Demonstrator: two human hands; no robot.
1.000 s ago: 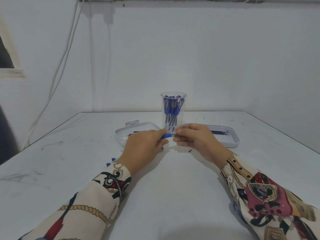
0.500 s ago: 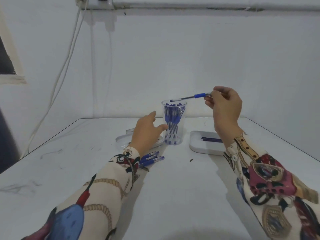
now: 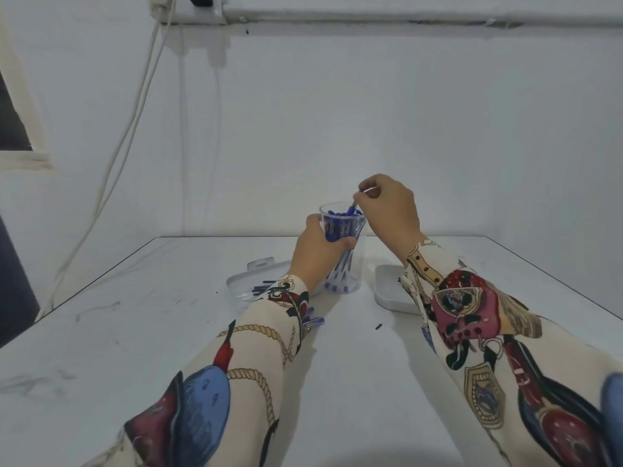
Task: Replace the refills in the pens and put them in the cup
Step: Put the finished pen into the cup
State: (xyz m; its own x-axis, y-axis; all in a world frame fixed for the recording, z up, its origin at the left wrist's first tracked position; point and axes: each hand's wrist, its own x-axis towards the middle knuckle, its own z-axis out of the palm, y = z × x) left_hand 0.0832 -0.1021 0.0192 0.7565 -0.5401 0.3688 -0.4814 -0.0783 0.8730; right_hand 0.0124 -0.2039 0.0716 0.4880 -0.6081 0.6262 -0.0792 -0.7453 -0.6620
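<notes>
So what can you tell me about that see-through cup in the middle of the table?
The cup is a tall tumbler of clear plastic, as it looks, standing upright on the white table between two shallow white trays. It is packed with blue-capped pens, caps up. The left hand grips its side. The right hand pinches another pen at the rim, lower end among the caps.

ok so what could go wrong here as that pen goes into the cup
1. The clear plastic cup is already packed with blue pens, so the blue-capped pen pinched in the right hand may snag on the caps and not slide down.
2. The cup is tall and narrow; if the left hand loosens its grip, a push could tip it.
3. The left sleeve lies over loose blue pens and may sweep them away.
</notes>
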